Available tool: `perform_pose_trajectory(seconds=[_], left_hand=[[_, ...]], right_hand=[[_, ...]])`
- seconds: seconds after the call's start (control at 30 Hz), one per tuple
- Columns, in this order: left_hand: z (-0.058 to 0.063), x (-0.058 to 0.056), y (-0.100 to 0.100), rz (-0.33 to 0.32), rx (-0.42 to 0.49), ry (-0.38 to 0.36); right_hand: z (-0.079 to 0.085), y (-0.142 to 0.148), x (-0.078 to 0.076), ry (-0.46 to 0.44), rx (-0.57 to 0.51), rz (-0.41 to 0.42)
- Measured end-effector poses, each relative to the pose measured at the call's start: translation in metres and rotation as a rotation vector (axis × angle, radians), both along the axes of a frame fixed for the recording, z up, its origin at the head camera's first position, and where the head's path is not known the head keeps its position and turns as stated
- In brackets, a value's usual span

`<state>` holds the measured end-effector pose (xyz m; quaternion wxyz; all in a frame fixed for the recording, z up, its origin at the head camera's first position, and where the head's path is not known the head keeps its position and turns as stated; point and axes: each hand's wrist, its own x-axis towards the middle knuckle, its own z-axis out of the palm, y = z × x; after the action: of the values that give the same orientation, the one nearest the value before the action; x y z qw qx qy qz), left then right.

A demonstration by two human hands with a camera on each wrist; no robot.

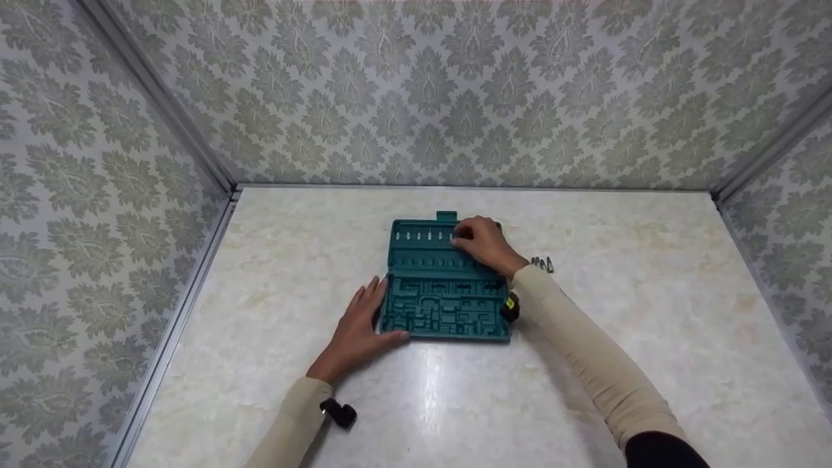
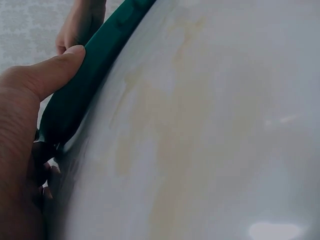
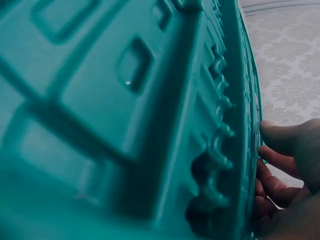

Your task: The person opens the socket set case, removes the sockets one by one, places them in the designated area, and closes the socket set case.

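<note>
An unfolded green plastic tool case [image 1: 448, 275] with moulded recesses lies on the table. Several small silver bits [image 1: 418, 236] stand in a row in its far half. My right hand [image 1: 486, 244] is over that row, thumb and forefinger pinched at the small silver bit at the row's right end; the fingertips partly hide it. At the near left corner, my left hand [image 1: 359, 330] steadies the case, fingers stretched along its left side. The left thumb [image 2: 62, 70] presses on the case's near edge. In the right wrist view, the case's grooves [image 3: 170, 125] fill most of the picture.
Several loose silver bits [image 1: 543, 264] lie on the marbled table [image 1: 292, 260] right of the case, beside my right forearm. A latch tab [image 1: 446, 216] sticks out from the case's far edge. Patterned wall panels [image 1: 429, 97] enclose the table at the back and sides.
</note>
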<state>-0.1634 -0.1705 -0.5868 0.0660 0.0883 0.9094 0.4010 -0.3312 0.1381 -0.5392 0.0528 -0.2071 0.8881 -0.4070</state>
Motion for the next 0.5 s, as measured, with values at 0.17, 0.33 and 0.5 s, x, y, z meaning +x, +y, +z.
perform_pose_trajectory(seconds=[0.17,0.33,0.5], left_hand=[[-0.0005,0.0008,0.0,0.004,0.002,-0.011],[0.0003,0.0003,0.0,0.002,0.004,-0.005],[0.0007,0.0,-0.0004,0.0,0.003,-0.002]], right_hand=[[-0.0015,-0.0017,-0.0035,-0.055,0.035,0.004],[-0.0018,-0.003,-0.0049,-0.114,-0.014,-0.026],[-0.0021,-0.0029,-0.0045,-0.205,-0.128,-0.061]])
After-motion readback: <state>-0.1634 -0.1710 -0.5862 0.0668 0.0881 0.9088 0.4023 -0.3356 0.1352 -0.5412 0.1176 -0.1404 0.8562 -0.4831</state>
